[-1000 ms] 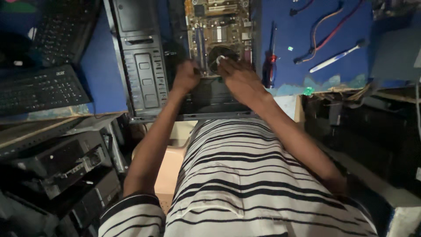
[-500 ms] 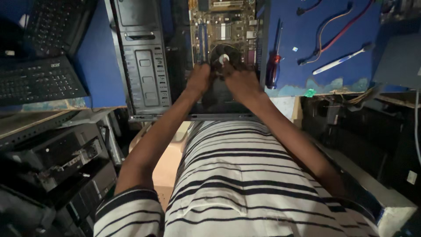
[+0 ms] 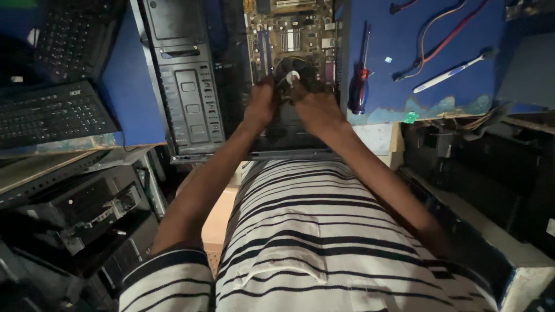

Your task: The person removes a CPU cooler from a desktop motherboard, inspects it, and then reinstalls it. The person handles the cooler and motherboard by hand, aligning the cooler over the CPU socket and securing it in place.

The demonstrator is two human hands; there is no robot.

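An open desktop computer case lies on a blue table, with its motherboard exposed. A black round cooler fan with a white hub sits on the board. My left hand grips the fan's left side. My right hand holds its lower right side, fingers curled against the rim. Both forearms reach forward over my striped shirt.
A red-handled screwdriver, a white toothbrush and red and orange cables lie right of the case. Black keyboards lie at the left. Old drives and cases are stacked lower left.
Both hands have moved forward along the motherboard to the fan and closed around it. The view has shifted slightly toward the case.
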